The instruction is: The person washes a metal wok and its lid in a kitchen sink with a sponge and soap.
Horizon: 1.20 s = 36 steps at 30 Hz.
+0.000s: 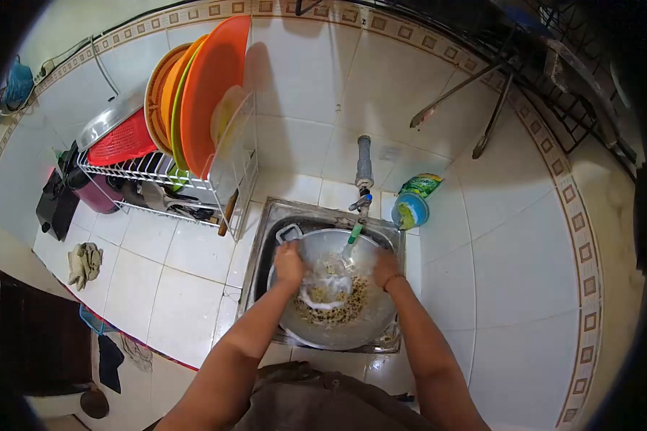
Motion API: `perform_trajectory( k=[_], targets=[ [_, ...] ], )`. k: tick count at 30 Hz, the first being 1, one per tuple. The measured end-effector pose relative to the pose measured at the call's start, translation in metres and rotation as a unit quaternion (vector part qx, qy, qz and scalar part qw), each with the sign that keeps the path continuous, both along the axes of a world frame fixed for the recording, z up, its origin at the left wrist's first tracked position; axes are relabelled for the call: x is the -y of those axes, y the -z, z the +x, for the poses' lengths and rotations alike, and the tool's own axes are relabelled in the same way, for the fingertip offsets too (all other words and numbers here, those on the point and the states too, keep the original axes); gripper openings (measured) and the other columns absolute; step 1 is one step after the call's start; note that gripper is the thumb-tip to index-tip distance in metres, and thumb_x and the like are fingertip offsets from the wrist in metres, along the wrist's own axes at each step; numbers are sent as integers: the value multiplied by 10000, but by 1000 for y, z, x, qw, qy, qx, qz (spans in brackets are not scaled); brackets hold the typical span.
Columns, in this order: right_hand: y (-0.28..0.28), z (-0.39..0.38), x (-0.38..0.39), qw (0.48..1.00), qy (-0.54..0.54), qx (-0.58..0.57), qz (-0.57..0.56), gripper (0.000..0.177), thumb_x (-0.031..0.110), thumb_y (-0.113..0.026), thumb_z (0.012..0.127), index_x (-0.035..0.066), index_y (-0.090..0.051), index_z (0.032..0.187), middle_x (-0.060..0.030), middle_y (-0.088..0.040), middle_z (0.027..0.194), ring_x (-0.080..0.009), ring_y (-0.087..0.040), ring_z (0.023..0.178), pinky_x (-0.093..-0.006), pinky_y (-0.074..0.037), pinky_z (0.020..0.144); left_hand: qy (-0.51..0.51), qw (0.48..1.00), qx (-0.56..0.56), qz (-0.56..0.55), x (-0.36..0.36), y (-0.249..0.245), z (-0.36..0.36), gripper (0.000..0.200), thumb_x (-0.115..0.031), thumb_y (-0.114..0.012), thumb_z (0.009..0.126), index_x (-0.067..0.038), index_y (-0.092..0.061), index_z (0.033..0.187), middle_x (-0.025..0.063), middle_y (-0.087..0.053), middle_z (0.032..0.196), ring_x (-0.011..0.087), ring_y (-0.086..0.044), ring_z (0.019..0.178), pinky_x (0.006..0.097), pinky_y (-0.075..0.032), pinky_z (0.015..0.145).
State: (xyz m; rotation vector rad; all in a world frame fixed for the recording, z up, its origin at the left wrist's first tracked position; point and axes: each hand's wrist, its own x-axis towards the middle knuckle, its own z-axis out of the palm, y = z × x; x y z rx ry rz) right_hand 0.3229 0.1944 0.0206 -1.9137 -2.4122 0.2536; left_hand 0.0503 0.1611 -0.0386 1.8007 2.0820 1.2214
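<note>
A large silvery metal wok (302, 327) sits tilted in the sink (262, 237), with foam and water in it and many dark specks over its inner base. My left hand (290, 264) is closed on the wok's upper left rim, just below its loop handle (289, 232). On the opposite rim, my right hand (387, 269) grips the wok, its fingers partly hidden and a little blurred. Water runs into the wok from the tap (361, 203) through a green nozzle (355, 233).
Left of the sink stands a white wire dish rack (230, 140) with colourful plastic basins (212, 86). A blue tub (412, 209) with a green packet sits right of the tap. A crumpled cloth (85, 264) lies on the tiled counter (183, 302). Tiled walls close in behind and right.
</note>
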Motion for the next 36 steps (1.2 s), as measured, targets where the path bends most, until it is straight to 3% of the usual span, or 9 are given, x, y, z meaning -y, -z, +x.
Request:
perform_trajectory(
  k=[3, 6, 9, 13, 15, 17, 20, 28, 36],
  targets=[
    [-52, 26, 44, 973, 214, 35, -75, 410, 255, -662, 799, 48, -512, 1121, -192, -617, 1035, -371, -604, 969, -459, -497, 844, -55, 986, -99, -122, 32, -4, -19, 237, -122, -486, 880, -20, -611, 1054, 201, -644, 973, 378, -643, 867, 478, -502, 804],
    [-28, 62, 59, 957, 99, -72, -264, 433, 255, -656, 804, 20, -489, 1128, -187, -628, 979, -320, -632, 876, -438, -535, 718, -83, 965, -59, -243, 47, 28, -28, 270, -117, -454, 903, -16, -577, 1121, 231, -634, 1055, 381, -643, 919, 482, -506, 833],
    [-40, 60, 74, 880, 187, -356, -252, 386, 189, -612, 804, -11, -493, 1113, -170, -629, 909, -265, -628, 759, -401, -533, 572, -75, 899, 52, -428, 42, 20, -40, 346, -238, -468, 902, -12, -611, 1121, 258, -631, 1084, 387, -630, 995, 467, -504, 868],
    [-122, 41, 52, 930, 188, -223, -224, 390, 124, -570, 795, -24, -490, 1147, -196, -621, 925, -278, -614, 754, -389, -502, 551, 75, 921, -23, -382, 56, 54, -37, 276, -233, -543, 829, -9, -702, 859, 231, -653, 1026, 352, -650, 936, 404, -529, 809],
    [-179, 14, 54, 924, 228, -193, -239, 445, 99, -544, 791, -41, -466, 1206, -289, -619, 998, -393, -639, 878, -449, -520, 741, 330, 806, -279, -406, 40, 87, -31, 308, -264, -559, 826, -12, -686, 952, 202, -676, 976, 333, -662, 870, 414, -537, 729],
    [-167, 34, 42, 980, 127, -116, -104, 436, 82, -540, 780, -41, -468, 1191, -302, -619, 964, -424, -626, 882, -475, -503, 767, 361, 795, -187, -450, 35, 87, -22, 307, -272, -576, 827, -26, -677, 980, 162, -673, 891, 300, -638, 762, 411, -516, 636],
    [-202, 26, 56, 992, 88, -92, 2, 430, 81, -537, 807, -31, -439, 1210, -317, -618, 923, -470, -598, 886, -509, -472, 798, 23, 770, 457, -445, 53, 31, 11, 222, -249, -601, 835, -60, -675, 925, 88, -632, 709, 230, -546, 536, 388, -440, 476],
    [-136, 60, 81, 951, 101, -281, 74, 380, 176, -493, 937, 61, -409, 1289, -237, -630, 1000, -415, -615, 925, -442, -476, 799, 37, 724, 563, -396, 31, 26, -7, 266, -339, -707, 822, -132, -655, 980, 6, -634, 782, 126, -507, 528, 279, -351, 406],
    [-37, 66, 40, 915, 85, -389, 67, 414, 248, -555, 932, 49, -436, 1275, -203, -622, 1054, -333, -611, 974, -386, -468, 844, 141, 722, 513, -442, 32, -42, -78, 413, -199, -663, 861, 57, -547, 1165, 127, -674, 934, 219, -687, 763, 317, -581, 598]
  ],
)
